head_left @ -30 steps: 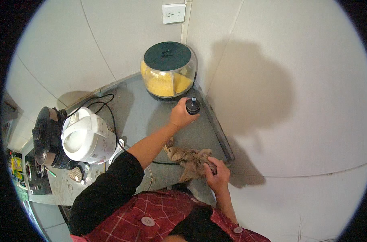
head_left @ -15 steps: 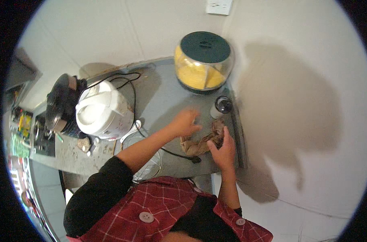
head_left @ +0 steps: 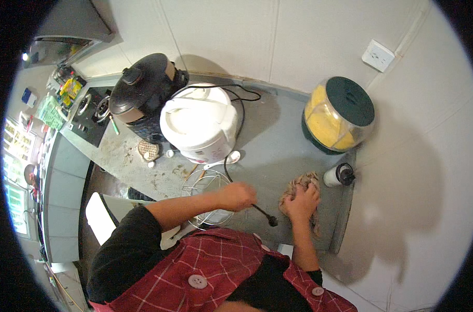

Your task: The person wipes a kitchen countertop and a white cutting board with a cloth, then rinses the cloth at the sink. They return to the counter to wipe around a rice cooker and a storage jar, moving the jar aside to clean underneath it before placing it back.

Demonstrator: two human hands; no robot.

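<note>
My left hand [head_left: 238, 196] is closed in a fist around the black power cord [head_left: 261, 210], whose plug end sticks out to the right of it. Beneath my right hand [head_left: 302, 202] a crumpled brown cloth [head_left: 305, 180] is bunched on the grey counter [head_left: 270, 156]; my fingers curl over it. Close by the cloth on the right stands a small white container with a black lid [head_left: 339, 175]. Left of the cord sits a white rice cooker [head_left: 200, 125]. Part of a round wire rack [head_left: 208, 179] is hidden by my left forearm.
A clear jar with yellow contents and a dark green lid [head_left: 339, 115] stands at the back right. A black cooker [head_left: 145, 99] is behind the white one. A white spoon [head_left: 223, 160] lies near the rack. Far left is a stove [head_left: 91, 117]; a wall socket [head_left: 378, 55] is upper right.
The view has swung left. My left hand has closed on the cord. My right hand has gathered the cloth, which lay stretched out between both hands, into a bunch.
</note>
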